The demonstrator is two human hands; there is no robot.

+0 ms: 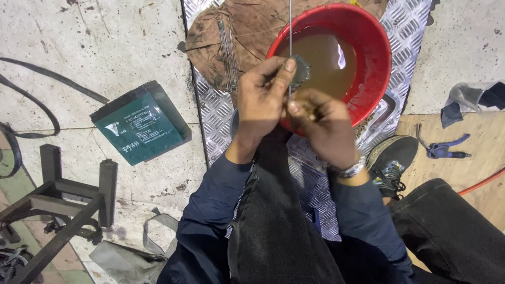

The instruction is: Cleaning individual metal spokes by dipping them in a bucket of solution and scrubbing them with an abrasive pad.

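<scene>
Thin metal rod [290, 31] upright between both hands, above red bucket [368, 47] of murky water. Left hand [263, 97] pinching rod plus small dark abrasive pad [301, 71]; right hand [321, 123] clenched on rod's lower end. Rod likely light, stiff, wet-slippery; grip low. Green battery [142, 123] left of left hand; blue pliers [442, 150] right of right hand.

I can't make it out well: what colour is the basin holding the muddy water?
Red, the basin; it shows plainly in the head view.
</scene>
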